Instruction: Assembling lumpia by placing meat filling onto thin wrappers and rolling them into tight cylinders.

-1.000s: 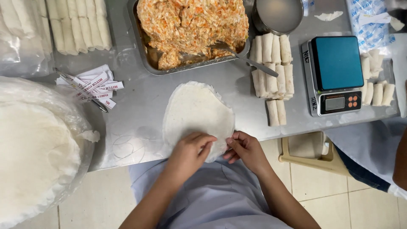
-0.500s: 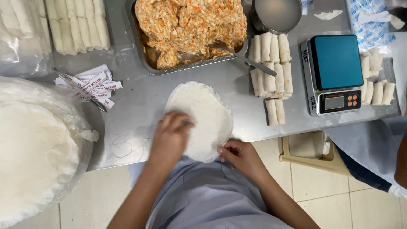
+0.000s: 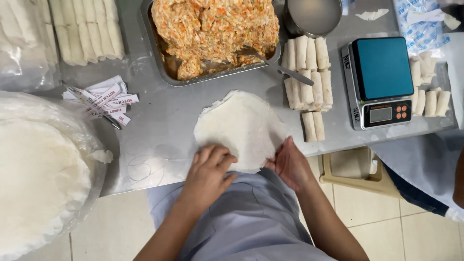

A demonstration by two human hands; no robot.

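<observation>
Stainless steel bench (image 3: 159, 125) over pale tiled floor, seen from head camera, straight down.

Head view, centre: thin round white wrapper sheet (image 3: 241, 121) lying flat on bench, near edge at bench lip, just in front of the person's body. Left hand (image 3: 209, 174) palm down, fingers loosely spread, pressing on near-left edge of wrapper sheet, gripping nothing. Right hand (image 3: 290, 164) fingers extended and close together against near-right edge of the sheet; pinching the edge or only touching it, cannot tell.

Head view, surroundings: rectangular metal tray of orange-flecked shredded filling (image 3: 212, 29) beyond the sheet, metal spoon (image 3: 278, 67) resting in it with handle out over the rim. Pile of finished white rolls (image 3: 309, 72) just right of the sheet. Digital kitchen scale with teal platform (image 3: 379, 79) further right, a few more rolls (image 3: 427, 96) past it. Large stack of round wrappers in clear plastic (image 3: 38, 179) at far left. Small heap of white-and-red paper labels (image 3: 104, 99) between stack and tray.

Step in hand, as judged: laying out and smoothing one sheet; no filling on it yet. Next move likely calls for a hand freed for the spoon, light touch, sheet looks thin and easy to tear.
</observation>
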